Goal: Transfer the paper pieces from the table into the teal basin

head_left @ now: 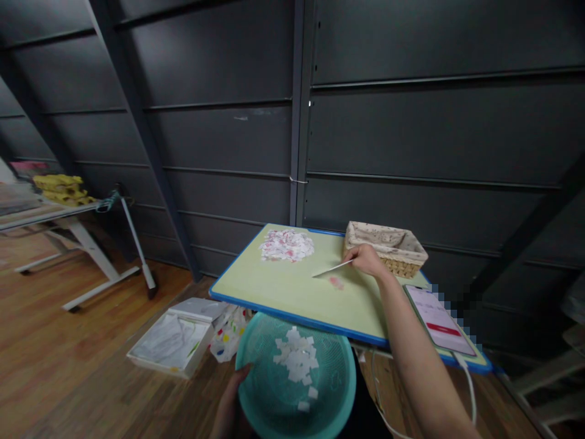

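My left hand [236,385] grips the left rim of a teal plastic mesh basket [350,390], its fingers partly hidden by the wall. Inside it lie several small white square pieces [297,356]. Over the right part of a pale green table [256,286] with a blue edge, my right hand [365,259] is closed on a thin pale strip [331,269]. The strip points left, its far tip at or just above the tabletop; its exact kind is unclear. A faint pink patch [337,282] shows beside it. At the back left of the table spreads a heap of white and pinkish scraps [287,245].
A cloth-lined woven basket [402,266] stands behind my right hand. A phone [439,323] with a white cable lies at the table's right end. On the floor, left, are an open white box [169,344] and a plastic bag [228,332]. A dark panelled wall [219,140] rises behind.
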`<state>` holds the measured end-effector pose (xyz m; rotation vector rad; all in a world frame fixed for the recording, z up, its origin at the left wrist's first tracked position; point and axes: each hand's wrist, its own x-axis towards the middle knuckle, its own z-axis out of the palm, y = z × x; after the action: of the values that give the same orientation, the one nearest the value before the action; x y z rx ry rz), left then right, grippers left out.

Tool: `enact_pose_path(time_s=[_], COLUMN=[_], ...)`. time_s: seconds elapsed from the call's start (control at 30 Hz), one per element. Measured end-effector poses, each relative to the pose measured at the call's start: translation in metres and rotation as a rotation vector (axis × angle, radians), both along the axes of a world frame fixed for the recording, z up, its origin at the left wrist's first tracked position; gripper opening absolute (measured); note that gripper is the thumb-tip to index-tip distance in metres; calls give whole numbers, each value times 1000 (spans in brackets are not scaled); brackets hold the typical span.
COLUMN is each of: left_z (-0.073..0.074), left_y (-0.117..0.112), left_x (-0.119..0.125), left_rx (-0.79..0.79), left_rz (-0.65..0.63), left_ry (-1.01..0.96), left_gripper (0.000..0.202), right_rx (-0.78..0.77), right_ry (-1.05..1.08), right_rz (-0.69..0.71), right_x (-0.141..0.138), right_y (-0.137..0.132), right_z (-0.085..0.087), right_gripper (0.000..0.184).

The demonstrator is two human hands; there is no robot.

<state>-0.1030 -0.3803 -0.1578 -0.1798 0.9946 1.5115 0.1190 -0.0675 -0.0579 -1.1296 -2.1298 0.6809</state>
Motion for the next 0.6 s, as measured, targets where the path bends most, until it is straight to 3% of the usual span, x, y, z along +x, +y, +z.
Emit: enact_pose_path(time_s=[0.13, 0.37, 0.5, 0.6], left_z=[-3, 0, -3, -10], left_y=[1, 0, 1, 2], left_x=[-5, -1, 1, -1], left_rx=[-46, 0, 22, 56], left_rz=[-5, -3, -18, -36], left_ry=[-94, -7, 66, 69], left_gripper=[82, 90, 85, 85], right_rx=[11, 56, -45, -74], right_ry=[-27, 5, -113, -118], right_rz=[-40, -39, 31, 21], right_x=[11, 53, 72, 70], right_y=[-3, -24, -28, -21], right_z=[7, 30, 27, 16], right_gripper=[29, 20, 18, 21])
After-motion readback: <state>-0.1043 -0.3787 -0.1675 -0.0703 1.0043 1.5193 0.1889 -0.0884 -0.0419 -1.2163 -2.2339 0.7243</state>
